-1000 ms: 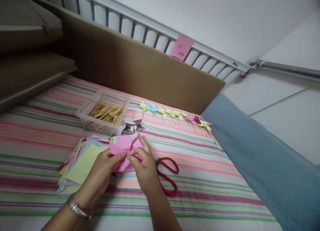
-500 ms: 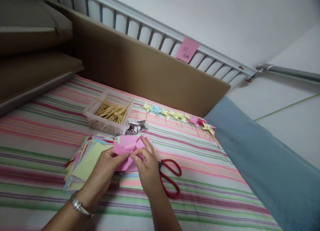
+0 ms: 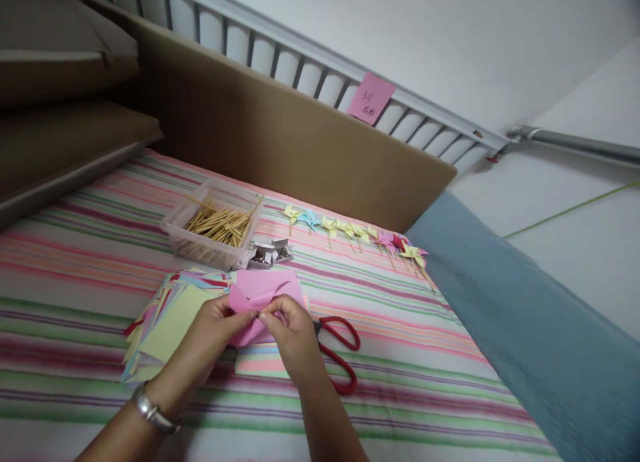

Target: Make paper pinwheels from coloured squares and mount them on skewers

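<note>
A pink paper sheet (image 3: 250,303) with folded-in corners is pinched between my two hands near its middle. My left hand (image 3: 219,325) grips its left side, thumb at the centre. My right hand (image 3: 289,322) has thumb and forefinger pressed together at the same spot; anything tiny between the fingertips is hidden. More pink paper (image 3: 287,282) lies flat just behind. To the left is a loose pile of coloured paper (image 3: 175,322). Red-handled scissors (image 3: 345,352) lie right of my right hand, their blades covered by paper and hand.
A clear plastic box (image 3: 173,232) of thin wooden sticks (image 3: 220,223) stands behind the paper. Beside it are small open boxes (image 3: 273,252) of metal bits. Several paper pinwheels (image 3: 350,230) lie in a row before a brown board (image 3: 300,159). Cardboard (image 3: 75,142) is stacked at left.
My right hand's fingers have drawn lower and closed in at the paper's centre. A raised corner of the pink sheet now lies folded down. The view has shifted slightly.
</note>
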Tool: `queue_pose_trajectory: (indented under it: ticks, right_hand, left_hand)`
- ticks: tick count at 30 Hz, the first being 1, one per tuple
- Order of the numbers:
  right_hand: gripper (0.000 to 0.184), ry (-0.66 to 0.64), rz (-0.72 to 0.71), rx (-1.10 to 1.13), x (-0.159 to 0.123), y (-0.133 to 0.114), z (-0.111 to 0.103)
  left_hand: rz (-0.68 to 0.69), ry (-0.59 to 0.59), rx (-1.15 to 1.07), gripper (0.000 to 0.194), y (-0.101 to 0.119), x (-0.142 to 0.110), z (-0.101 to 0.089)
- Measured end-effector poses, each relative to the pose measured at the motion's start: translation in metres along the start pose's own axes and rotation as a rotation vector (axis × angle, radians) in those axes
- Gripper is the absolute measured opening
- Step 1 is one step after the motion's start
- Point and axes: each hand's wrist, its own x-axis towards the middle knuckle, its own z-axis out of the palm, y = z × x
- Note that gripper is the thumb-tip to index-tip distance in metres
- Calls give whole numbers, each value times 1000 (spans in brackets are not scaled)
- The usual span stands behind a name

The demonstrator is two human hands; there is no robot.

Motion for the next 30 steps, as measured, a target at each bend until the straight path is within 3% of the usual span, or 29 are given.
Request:
queue_pose_trajectory:
  ticks: [14, 24, 30]
  right_hand:
    - [6, 44, 101, 160, 2, 8, 2]
    - [7, 63, 124, 183, 1, 5, 3]
    - [7, 44, 150, 201, 0, 3, 2]
  left_hand:
    - [-87, -45, -15, 23, 2, -2, -1]
    - [-65, -49, -48, 25, 3, -4, 2]
    - [-69, -41, -63, 16, 6, -5, 3]
